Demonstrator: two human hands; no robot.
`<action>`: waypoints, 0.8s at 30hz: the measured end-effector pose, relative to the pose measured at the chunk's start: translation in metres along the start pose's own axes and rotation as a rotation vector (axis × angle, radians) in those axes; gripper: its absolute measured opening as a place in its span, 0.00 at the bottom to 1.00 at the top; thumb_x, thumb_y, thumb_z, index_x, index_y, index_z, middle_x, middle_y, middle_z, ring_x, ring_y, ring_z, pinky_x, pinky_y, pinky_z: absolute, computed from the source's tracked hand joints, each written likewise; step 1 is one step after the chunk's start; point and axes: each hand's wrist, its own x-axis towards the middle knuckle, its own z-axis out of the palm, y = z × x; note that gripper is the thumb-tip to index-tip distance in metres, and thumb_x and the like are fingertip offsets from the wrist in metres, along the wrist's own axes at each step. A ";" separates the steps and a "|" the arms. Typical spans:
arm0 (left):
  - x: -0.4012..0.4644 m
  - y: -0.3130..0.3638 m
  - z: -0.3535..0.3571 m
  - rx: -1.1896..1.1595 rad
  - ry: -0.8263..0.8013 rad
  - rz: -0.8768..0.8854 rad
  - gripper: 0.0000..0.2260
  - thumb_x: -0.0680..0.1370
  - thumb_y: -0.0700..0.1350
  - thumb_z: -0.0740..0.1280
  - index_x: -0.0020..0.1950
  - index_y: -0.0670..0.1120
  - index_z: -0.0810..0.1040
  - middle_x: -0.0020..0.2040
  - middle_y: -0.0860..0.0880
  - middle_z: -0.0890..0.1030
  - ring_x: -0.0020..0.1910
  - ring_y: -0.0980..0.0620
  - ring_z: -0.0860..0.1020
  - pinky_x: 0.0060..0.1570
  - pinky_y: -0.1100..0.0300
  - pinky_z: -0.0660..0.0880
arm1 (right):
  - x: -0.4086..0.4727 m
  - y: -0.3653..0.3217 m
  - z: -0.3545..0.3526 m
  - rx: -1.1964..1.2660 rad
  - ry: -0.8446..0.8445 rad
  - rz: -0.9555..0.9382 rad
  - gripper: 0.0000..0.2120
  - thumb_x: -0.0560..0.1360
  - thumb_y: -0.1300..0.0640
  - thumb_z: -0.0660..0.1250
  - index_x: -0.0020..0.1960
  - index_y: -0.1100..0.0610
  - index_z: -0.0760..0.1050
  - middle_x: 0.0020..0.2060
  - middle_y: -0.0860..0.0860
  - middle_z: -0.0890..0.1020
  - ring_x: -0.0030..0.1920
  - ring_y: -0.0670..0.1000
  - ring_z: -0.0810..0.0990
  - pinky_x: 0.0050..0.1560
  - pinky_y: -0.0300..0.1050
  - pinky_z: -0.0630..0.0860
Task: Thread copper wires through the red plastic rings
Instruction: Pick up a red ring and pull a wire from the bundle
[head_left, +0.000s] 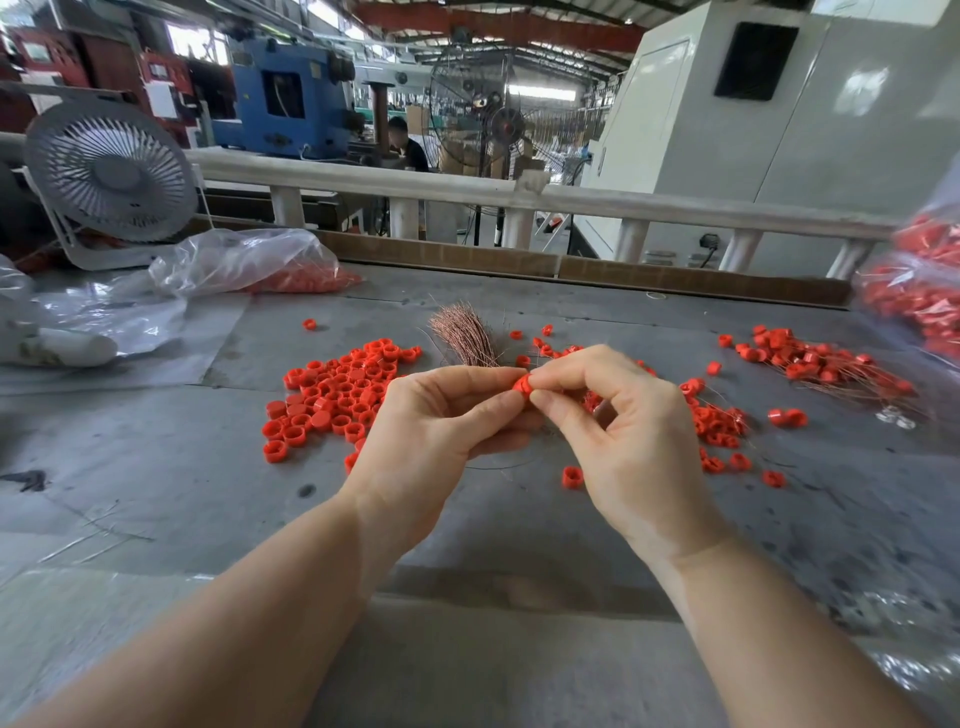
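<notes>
A: Where's the ring being worked on?

B: Between the two hands, raised above the middle of the desk (156, 467). The left hand (436, 431) pinches the red ring (521, 385) with thumb and forefinger, and the right hand (623, 415) pinches at it from the other side, other fingers curled.

A: Why hold it up like that?

B: Probably so the hole faces the right fingertips, which can then feed a thin wire through. The supplies are laid out to suit: a heap of loose rings (337, 395) to the left, the bundle of copper wires (465, 338) just beyond the hands, and rings already carrying wires (821, 364) piled far right.

A: Can you see the wire going in?

B: No. It's too thin to make out, and the fingertips cover the ring's opening. I can't tell whether it's through yet.

A: Anything else cut off?

B: A bag of red rings (930, 291) at the right edge is blurred and cropped. Another clear bag (249, 260) lies far left, contents partly hidden.
</notes>
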 end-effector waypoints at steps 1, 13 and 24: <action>0.000 0.000 0.000 0.008 0.003 0.007 0.12 0.65 0.41 0.69 0.47 0.41 0.82 0.39 0.43 0.85 0.38 0.51 0.83 0.37 0.64 0.79 | 0.000 0.000 0.000 0.002 0.001 -0.002 0.03 0.70 0.64 0.69 0.41 0.59 0.81 0.37 0.48 0.81 0.42 0.42 0.78 0.44 0.26 0.68; -0.002 0.000 0.001 0.134 0.026 0.059 0.08 0.73 0.31 0.66 0.46 0.40 0.82 0.36 0.46 0.85 0.35 0.54 0.83 0.36 0.65 0.79 | -0.002 -0.002 -0.001 -0.207 -0.037 -0.140 0.03 0.71 0.64 0.68 0.40 0.62 0.81 0.39 0.52 0.82 0.42 0.52 0.80 0.45 0.46 0.76; -0.001 0.002 0.002 0.120 0.005 -0.049 0.17 0.76 0.29 0.62 0.40 0.46 0.85 0.38 0.44 0.85 0.38 0.52 0.83 0.41 0.61 0.80 | -0.003 -0.004 -0.002 -0.276 -0.013 -0.080 0.01 0.68 0.63 0.71 0.40 0.61 0.80 0.37 0.51 0.82 0.40 0.52 0.80 0.42 0.47 0.77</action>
